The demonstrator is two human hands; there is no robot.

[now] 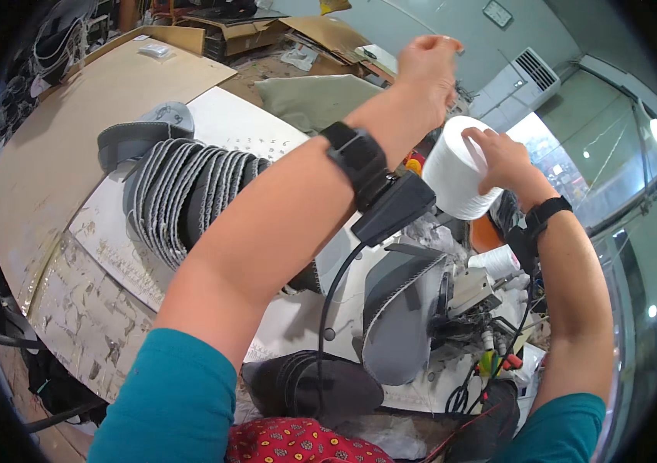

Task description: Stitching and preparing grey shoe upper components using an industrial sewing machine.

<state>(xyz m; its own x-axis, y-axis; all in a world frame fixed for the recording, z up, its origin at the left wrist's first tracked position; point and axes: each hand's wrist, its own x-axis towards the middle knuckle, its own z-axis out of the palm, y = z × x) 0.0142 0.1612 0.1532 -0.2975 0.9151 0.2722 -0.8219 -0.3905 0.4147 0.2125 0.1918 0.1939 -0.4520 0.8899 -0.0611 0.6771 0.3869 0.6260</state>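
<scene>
My left hand (427, 71) is raised high beyond the white worktable, its fingers curled and pinched together. Whatever may be between those fingertips is too small to make out. My right hand (510, 163) grips a large white cone of thread (452, 174) from its right side, thumb and fingers pressed on it. Below the cone is a sewing machine (471, 292), with a grey curved fabric piece (398, 339) with stitched edges beside it. A row of similar grey stitched pieces (182, 193) stands on the table to the left, partly hidden behind my left forearm.
Dark curved pieces (309, 386) lie at the near edge. A smaller white thread spool (496, 262) sits by the machine. A wide tan board (58, 162) extends along the left; cardboard (255, 35) is piled at the back. Black cables hang from my wrist straps.
</scene>
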